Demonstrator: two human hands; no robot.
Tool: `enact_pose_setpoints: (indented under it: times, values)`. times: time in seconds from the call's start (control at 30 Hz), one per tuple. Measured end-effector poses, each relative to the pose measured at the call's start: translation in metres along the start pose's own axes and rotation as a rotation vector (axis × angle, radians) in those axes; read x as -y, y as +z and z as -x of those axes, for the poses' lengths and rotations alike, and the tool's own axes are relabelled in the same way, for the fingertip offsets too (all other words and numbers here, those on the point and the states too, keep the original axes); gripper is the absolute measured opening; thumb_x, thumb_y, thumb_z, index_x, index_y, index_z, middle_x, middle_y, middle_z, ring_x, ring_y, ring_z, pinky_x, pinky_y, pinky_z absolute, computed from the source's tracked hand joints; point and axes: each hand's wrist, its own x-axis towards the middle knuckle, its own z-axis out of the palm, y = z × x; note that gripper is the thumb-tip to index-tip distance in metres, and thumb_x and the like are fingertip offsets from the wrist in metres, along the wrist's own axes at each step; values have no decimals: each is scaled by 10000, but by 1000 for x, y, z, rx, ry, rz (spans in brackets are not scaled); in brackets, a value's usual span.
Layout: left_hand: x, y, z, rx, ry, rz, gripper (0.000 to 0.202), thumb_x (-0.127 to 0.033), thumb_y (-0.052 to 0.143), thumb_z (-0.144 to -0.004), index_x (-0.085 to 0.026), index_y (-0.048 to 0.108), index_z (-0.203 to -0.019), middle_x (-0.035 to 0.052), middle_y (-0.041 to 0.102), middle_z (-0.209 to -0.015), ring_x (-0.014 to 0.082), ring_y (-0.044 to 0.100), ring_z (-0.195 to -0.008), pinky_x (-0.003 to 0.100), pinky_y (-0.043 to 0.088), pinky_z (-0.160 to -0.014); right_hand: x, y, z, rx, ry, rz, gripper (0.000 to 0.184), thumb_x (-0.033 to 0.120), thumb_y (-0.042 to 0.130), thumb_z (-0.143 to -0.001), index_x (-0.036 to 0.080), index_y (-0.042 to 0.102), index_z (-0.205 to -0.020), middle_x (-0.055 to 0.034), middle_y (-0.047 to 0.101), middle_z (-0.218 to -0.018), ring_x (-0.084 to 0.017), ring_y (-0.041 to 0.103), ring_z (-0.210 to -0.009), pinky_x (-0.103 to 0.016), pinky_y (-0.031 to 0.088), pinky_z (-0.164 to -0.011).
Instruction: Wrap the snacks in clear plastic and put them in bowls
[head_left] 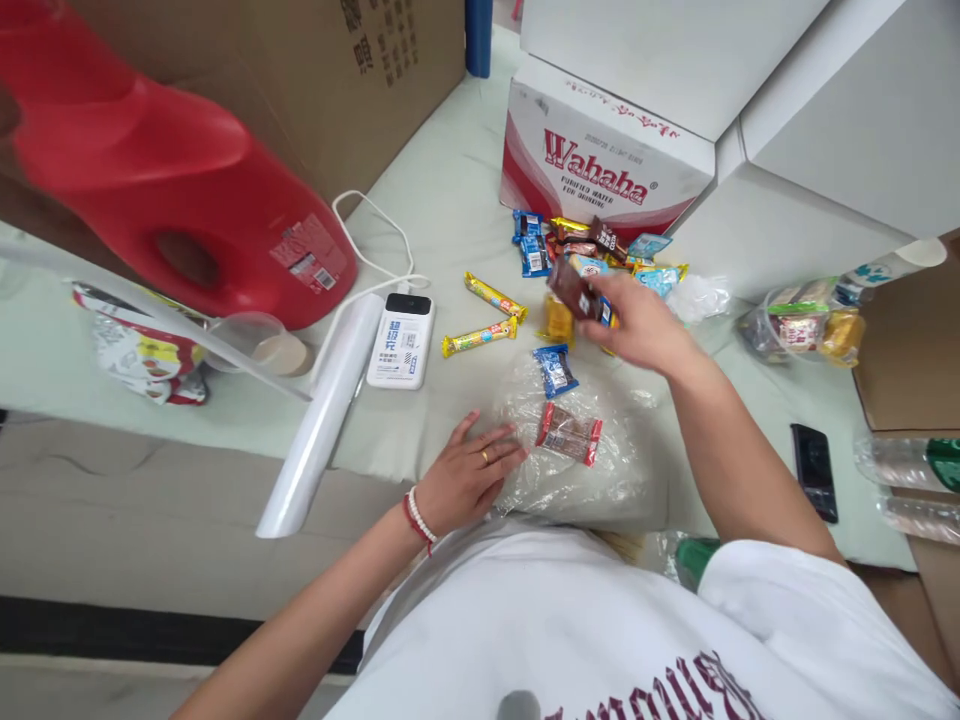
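My left hand (pixel 469 470) lies flat with fingers spread on the edge of a clear plastic bag (pixel 600 470) spread on the pale green table. A red-ended wrapped snack (pixel 568 433) and a blue snack packet (pixel 555 369) lie on the bag. My right hand (pixel 637 320) is raised over the table and pinches a dark brown snack bar (pixel 574 288). Just beyond it lies a pile of several wrapped snacks (pixel 592 255), with two yellow candy sticks (pixel 487 315) to the left.
A large red jug (pixel 172 190) stands at the left by a clear cup (pixel 259 340) and a snack bag (pixel 142 355). A white power bank (pixel 401 340), a clear roll (pixel 322 420), a Wahaha carton (pixel 600 160), a bag of breads (pixel 806 325), a phone (pixel 815 470) and bottles (pixel 907 465) surround the area.
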Motion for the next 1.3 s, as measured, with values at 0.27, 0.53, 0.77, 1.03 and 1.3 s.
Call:
enact_pose_setpoints:
  times: [0.27, 0.53, 0.77, 1.03, 1.3]
  values:
    - [4, -11, 11, 26, 25, -40, 639, -170, 561, -889, -183, 439, -1516, 194, 599, -1497, 307, 550, -1418, 643, 141, -1282, 31, 54, 128, 363, 120, -22, 588, 280, 678, -910, 229, 537, -1479, -128, 614, -1361, -252, 662, -1062, -314, 507, -819]
    - [5, -11, 14, 112, -13, -99, 480, -78, 489, -838, -192, 609, -1289, 144, 662, -1433, 278, 575, -1398, 609, 196, -1283, 42, 81, 135, 325, 89, 123, 563, 309, 607, -992, 210, 476, -1531, -158, 609, -1378, -299, 608, -1198, -374, 518, -904]
    - [-8, -14, 25, 90, 122, -138, 602, -131, 585, -784, -208, 579, -1381, 159, 500, -1601, 333, 341, -1568, 642, 127, -1297, 28, 77, 146, 296, 96, 97, 588, 395, 621, -1001, 208, 466, -1536, -144, 567, -1471, -281, 601, -1244, -347, 510, -899]
    - [-1, -4, 23, 194, 135, -190, 505, -250, 616, -963, -252, 550, -1463, 123, 604, -1517, 256, 526, -1454, 556, 76, -1325, 54, 94, 136, 281, 223, 174, 538, 349, 636, -978, 87, 524, -1434, -189, 640, -1277, -329, 577, -1163, -402, 504, -888]
    - [3, -3, 24, 234, 131, -206, 537, -231, 637, -955, -266, 536, -1481, 118, 536, -1581, 260, 482, -1490, 558, 30, -1323, 33, 85, 146, 318, -10, 173, 519, 268, 644, -951, 152, 545, -1447, -172, 630, -1326, -339, 530, -1193, -452, 462, -967]
